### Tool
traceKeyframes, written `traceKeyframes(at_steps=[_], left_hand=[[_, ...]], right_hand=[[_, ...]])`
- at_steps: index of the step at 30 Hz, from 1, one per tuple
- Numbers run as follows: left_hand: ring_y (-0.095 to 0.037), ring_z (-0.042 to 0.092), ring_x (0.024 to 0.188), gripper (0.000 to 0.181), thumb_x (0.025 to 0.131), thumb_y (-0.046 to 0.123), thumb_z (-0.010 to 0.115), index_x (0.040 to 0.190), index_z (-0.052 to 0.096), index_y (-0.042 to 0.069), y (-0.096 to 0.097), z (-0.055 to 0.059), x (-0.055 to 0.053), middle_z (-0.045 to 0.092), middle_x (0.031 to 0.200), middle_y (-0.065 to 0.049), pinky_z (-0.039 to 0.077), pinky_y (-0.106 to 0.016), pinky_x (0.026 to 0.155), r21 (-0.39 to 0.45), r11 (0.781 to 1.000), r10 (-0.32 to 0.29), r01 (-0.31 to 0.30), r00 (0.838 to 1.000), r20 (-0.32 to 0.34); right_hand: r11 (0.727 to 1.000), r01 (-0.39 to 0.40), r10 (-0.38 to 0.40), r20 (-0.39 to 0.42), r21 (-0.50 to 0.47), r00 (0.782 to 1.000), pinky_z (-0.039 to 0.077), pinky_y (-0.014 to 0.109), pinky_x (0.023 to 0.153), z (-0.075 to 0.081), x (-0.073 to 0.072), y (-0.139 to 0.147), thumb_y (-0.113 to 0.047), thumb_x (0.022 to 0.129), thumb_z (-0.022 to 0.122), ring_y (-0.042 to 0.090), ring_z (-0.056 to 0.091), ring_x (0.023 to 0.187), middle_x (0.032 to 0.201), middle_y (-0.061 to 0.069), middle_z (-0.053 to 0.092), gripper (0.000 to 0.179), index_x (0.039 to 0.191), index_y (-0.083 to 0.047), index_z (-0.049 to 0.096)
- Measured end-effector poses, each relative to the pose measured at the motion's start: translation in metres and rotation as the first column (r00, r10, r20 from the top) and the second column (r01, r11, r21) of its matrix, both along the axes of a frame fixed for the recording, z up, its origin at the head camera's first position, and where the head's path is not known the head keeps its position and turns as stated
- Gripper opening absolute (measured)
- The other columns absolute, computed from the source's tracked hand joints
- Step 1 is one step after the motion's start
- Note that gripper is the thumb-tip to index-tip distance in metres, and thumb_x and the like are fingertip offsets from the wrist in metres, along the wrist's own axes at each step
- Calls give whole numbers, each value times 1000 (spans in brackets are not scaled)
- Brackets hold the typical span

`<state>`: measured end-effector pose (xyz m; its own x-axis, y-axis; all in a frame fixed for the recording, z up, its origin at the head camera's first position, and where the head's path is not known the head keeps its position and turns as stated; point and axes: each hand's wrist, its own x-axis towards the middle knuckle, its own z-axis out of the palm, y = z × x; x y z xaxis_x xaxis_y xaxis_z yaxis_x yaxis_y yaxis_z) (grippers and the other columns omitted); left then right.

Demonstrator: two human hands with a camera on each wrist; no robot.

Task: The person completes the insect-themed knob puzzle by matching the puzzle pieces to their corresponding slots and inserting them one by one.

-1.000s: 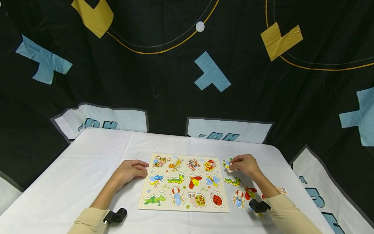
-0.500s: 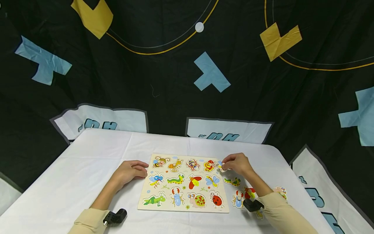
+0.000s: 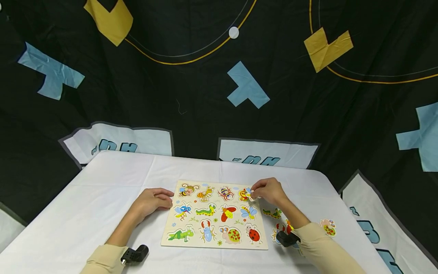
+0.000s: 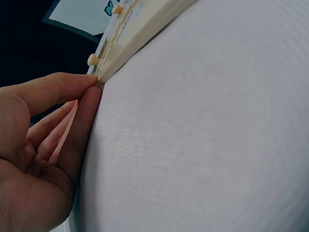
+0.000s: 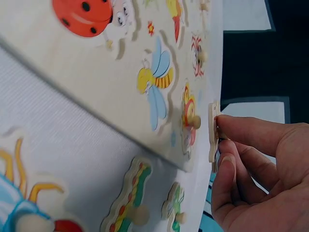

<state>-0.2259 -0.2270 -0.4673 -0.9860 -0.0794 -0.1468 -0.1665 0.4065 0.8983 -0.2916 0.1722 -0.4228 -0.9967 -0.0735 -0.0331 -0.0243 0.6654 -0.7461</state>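
A wooden peg puzzle board point(image 3: 215, 243) with insect pictures lies on the white table. My left hand point(image 3: 153, 203) rests at its left side; the left wrist view shows thumb and fingertip pinching its edge. With thumb and fingers my right hand point(image 3: 272, 192) pinches an insect puzzle piece point(image 5: 212, 137) by its knob. This piece is raised above the board's top right corner and seen nearly edge-on, so its picture is mostly hidden. Close by, the ladybird piece point(image 5: 189, 110) with a knob sits in the board. The dragonfly space point(image 5: 155, 79) below it shows no knob.
Right of the board lie loose pieces: a caterpillar point(image 3: 272, 213), a stag beetle point(image 3: 278, 230) partly behind the wrist camera point(image 3: 288, 239), and a snail point(image 3: 328, 227). A green piece point(image 5: 174, 208) lies near the board's corner. A black cloth point(image 3: 191, 95) hangs behind the table.
My right hand has carried the pinched piece leftward from the table beside the board to over its top right corner. The left hand stays in place.
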Motion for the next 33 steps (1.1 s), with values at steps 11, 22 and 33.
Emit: traceKeyframes(at_steps=[11,22,33], left_hand=[[-13,68,81,41,78,8,81,117,72,3,0,2,0,77,87,-4,54,-26,71,17,1000,5,-5,1000,8],[-13,69,81,41,77,8,81,117,72,2,0,2,1,78,88,-4,54,-26,72,32,999,0,0,1000,10],[-14,69,81,41,77,6,80,117,71,1,1,3,2,77,86,-4,55,-26,71,46,999,6,-7,1000,20]], right_hand=[[999,-37,37,-18,13,999,47,29,66,2,-1,-23,-10,73,84,18,59,76,78,2,71,13,83,-8,76],[995,-99,100,-35,32,994,44,28,62,0,2,-48,-13,74,85,15,56,69,72,-3,71,11,81,-10,77],[988,-156,156,-6,-6,988,44,27,62,2,5,-70,-10,73,86,15,56,70,72,-2,70,11,80,-9,77]])
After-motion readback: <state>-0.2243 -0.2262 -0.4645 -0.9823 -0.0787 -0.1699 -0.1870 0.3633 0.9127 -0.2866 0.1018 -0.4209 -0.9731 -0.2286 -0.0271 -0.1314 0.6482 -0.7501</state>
